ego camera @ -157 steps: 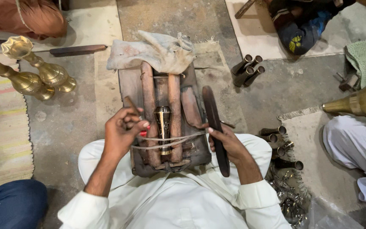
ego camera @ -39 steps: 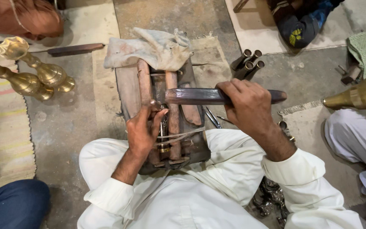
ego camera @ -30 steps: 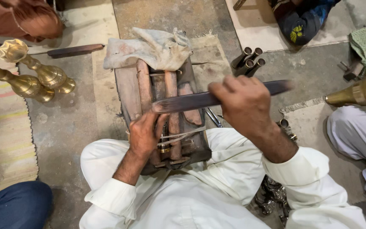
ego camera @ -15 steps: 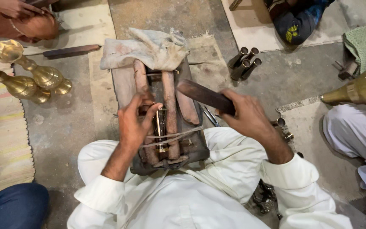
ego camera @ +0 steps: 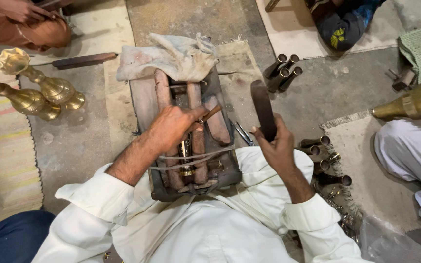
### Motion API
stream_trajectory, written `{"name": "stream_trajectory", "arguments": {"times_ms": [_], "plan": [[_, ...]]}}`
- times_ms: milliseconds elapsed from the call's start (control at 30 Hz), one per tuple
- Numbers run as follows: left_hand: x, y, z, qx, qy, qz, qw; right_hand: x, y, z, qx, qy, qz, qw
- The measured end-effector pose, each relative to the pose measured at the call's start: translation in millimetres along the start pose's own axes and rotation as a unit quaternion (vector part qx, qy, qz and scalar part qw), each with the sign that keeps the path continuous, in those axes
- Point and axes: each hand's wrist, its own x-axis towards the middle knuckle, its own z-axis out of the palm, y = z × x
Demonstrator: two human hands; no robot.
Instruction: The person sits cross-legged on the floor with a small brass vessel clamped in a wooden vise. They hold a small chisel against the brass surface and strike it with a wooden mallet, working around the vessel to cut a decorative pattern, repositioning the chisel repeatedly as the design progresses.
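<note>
Seated on the floor in white clothing, with a small wooden lathe frame [ego camera: 144, 104] between the knees. Left hand [ego camera: 171, 127] curled over the frame's middle, fingers closed around a thin wooden-handled tool [ego camera: 209, 114] that pokes out toward the right. Just below that hand, a narrow brass piece [ego camera: 187, 158] mounted upright between two reddish wooden bars [ego camera: 162, 87], with a cord [ego camera: 205, 157] stretched across it. Right hand [ego camera: 277, 146] raised clear of the frame, clamped on the lower end of a dark flat bar [ego camera: 263, 109] standing nearly upright; possibly a file or a bow stick, hard to tell from this angle. Hands well apart. Stained cloth [ego camera: 171, 56] bunched over the far end of the frame. Two brass vases [ego camera: 35, 90] lying at far left, near a striped mat [ego camera: 1, 146]. Cluster of dark metal tubes [ego camera: 282, 71] on the concrete beyond the right hand, more tubes [ego camera: 325, 163] beside the right forearm. Another person's white-clad leg [ego camera: 410, 156] at right, below a brass cone [ego camera: 412, 103].
</note>
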Motion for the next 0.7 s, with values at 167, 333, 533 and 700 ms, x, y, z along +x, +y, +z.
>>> {"name": "stream_trajectory", "arguments": {"times_ms": [167,333,533,700], "plan": [[-2.0,3.4,0.8,0.025,-0.011,-0.008,1.000,5.2,-10.6,-26.8,-0.160,0.056,-0.201,0.965],[-4.7,5.9,3.4,0.001,0.043,-0.015,0.999,15.8,-25.1,-37.9,-0.165,-0.008,-0.157,0.974],[-16.6,5.2,9.5,-0.010,0.068,-0.072,0.995,30.5,-49.3,-45.8,-0.185,0.004,-0.228,0.956],[-37.4,10.3,21.6,-0.042,0.183,-0.053,0.981,40.1,-74.9,-49.9,-0.178,-0.001,-0.256,0.950]]}}
